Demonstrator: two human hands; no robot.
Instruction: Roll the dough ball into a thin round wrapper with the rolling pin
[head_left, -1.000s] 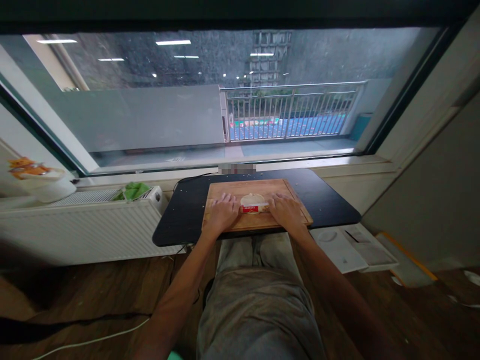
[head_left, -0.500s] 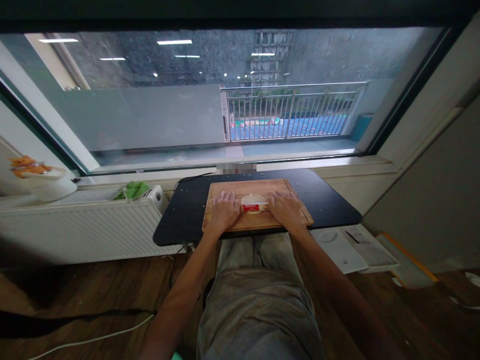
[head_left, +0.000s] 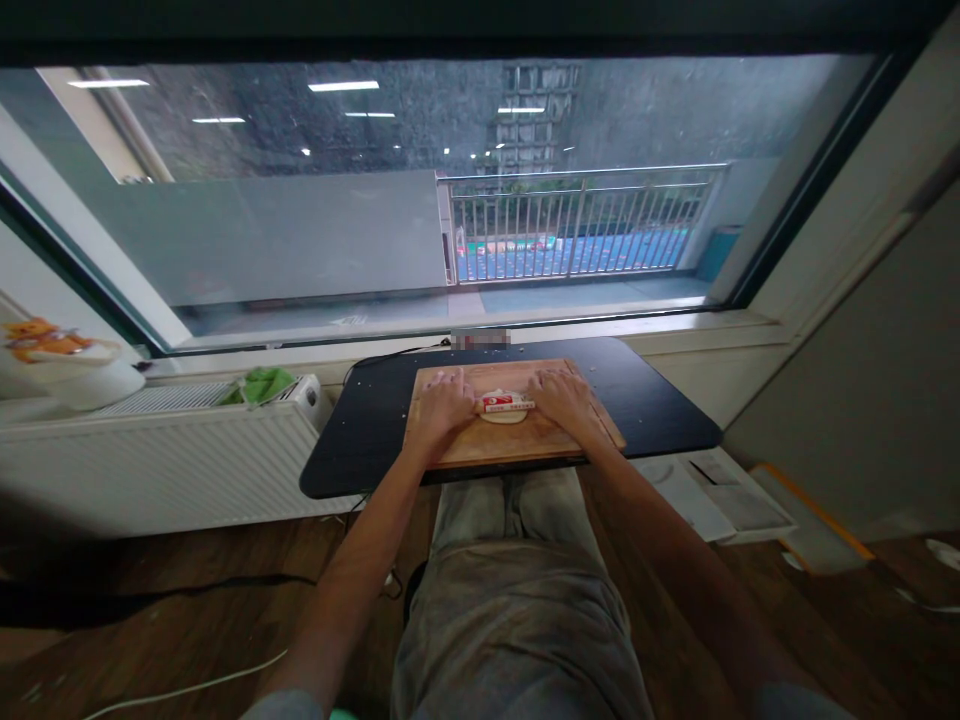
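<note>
A short rolling pin (head_left: 507, 401) with a red and white label lies across a flat round of pale dough (head_left: 504, 417). Both rest on a wooden cutting board (head_left: 480, 450). My left hand (head_left: 445, 400) is closed over the pin's left end, and my right hand (head_left: 561, 395) is closed over its right end. The pin's ends are hidden beneath my fingers. Some dough shows on the near side of the pin, and a thin edge shows beyond it.
Under the board is a black table (head_left: 660, 410) with small white specks on it. A radiator (head_left: 165, 470) stands at left, bearing a green cloth (head_left: 259, 385) and a white container (head_left: 82, 380). Behind the table is a large window (head_left: 300, 230). White boxes (head_left: 712, 495) sit low at right.
Both hands and the rolling pin have moved a little away from me over the dough, uncovering more of its near side. The pin's label has turned. The view has shifted slightly.
</note>
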